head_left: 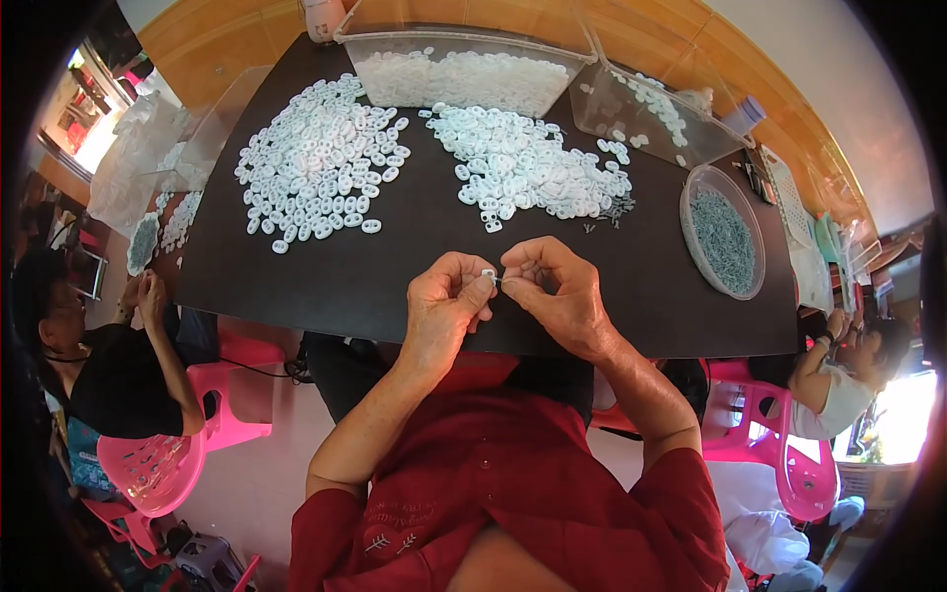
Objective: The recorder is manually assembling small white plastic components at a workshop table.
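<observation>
Above the table's near edge, my left hand (449, 301) pinches a small white oval plastic piece (488, 274) between thumb and fingertips. My right hand (557, 291) is closed in a pinch right beside it, its fingertips at the piece's right side. A thin, pin-like bit shows between the two hands, too small to make out well. Beyond my hands lie two heaps of similar white two-holed pieces, a left heap (316, 158) and a right heap (533, 163). Several small grey screw-like pins (619, 205) lie at the right heap's edge.
A clear bin (473, 39) of white pieces stands at the dark table's (395, 261) back. Beside it is another clear bin (651, 133). A round tub (725, 232) of grey pins sits at right. People work at left and right, near pink chairs (163, 469).
</observation>
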`<state>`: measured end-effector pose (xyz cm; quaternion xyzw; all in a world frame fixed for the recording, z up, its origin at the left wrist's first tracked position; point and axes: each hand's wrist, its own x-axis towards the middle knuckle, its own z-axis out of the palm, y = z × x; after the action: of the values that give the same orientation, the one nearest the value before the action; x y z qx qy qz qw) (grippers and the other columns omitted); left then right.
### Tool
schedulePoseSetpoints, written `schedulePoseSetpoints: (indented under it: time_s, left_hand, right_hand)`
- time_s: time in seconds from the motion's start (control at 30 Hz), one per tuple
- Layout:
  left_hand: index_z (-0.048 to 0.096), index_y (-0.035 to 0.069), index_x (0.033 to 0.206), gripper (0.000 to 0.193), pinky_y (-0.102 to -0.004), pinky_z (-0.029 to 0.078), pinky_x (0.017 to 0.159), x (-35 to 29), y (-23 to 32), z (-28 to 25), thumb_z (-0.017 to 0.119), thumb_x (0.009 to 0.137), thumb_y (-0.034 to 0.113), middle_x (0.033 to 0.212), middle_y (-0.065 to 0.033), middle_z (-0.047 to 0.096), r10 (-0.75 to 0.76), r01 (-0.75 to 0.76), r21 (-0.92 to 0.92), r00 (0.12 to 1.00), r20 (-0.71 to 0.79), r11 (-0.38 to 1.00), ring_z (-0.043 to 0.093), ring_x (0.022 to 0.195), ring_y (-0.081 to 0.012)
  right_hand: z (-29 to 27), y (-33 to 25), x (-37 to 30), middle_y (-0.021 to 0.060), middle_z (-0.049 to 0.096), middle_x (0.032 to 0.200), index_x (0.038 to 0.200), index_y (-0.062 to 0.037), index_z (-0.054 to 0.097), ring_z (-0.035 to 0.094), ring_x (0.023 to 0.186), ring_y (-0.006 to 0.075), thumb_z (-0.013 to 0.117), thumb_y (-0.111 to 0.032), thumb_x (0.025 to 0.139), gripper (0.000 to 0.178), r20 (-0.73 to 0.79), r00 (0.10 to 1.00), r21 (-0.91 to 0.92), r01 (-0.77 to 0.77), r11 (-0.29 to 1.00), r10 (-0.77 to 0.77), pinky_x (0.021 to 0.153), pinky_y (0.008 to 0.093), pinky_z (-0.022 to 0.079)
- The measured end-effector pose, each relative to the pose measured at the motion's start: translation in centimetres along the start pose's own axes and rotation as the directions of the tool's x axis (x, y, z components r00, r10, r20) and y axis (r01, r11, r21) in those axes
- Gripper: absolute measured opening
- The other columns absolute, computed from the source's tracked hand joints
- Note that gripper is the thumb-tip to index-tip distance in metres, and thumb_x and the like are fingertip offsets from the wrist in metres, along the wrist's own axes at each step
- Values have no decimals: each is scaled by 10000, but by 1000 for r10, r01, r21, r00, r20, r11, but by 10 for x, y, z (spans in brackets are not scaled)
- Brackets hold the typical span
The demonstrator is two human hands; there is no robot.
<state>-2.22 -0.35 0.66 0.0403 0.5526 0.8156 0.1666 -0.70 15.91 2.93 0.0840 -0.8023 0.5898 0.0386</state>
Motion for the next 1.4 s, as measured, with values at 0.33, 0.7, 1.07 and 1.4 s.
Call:
schedulePoseSetpoints:
  time_s: [0.33,0.7,1.07,1.4]
  left_hand:
    - [586,11,933,83,-193,435,556,-4,-2,0,592,893,84,771,1,571,45,-45,41,999,-2,998,495,636,-47]
    - [580,0,877,28,-192,408,513,-5,-14,9,574,864,-25,730,-1,553,297,-263,293,952,-74,919,481,579,-47]
    - [602,-8,910,38,-183,406,490,-5,-12,4,577,885,7,754,-1,569,206,-200,74,975,-81,977,502,583,-50]
    - [608,-20,930,68,-173,408,475,-2,-14,8,571,893,24,770,-18,586,157,-154,39,986,-61,987,533,602,-54]
  right_hand:
    - [5,3,-1,0,576,784,990,-1,579,518,704,37,630,-5,813,185,-20,1000,48,-14,999,15,610,195,442]
    - [13,5,-1,-17,567,764,968,1,589,488,671,22,627,-7,809,163,-61,997,121,-29,992,37,598,189,431]
    - [17,8,-4,16,618,833,1002,15,604,559,753,46,649,-2,813,195,-70,982,309,-144,940,173,690,192,469]
    - [14,9,-7,26,623,838,1009,21,595,573,772,55,615,4,843,167,-98,986,244,-108,964,136,690,200,475]
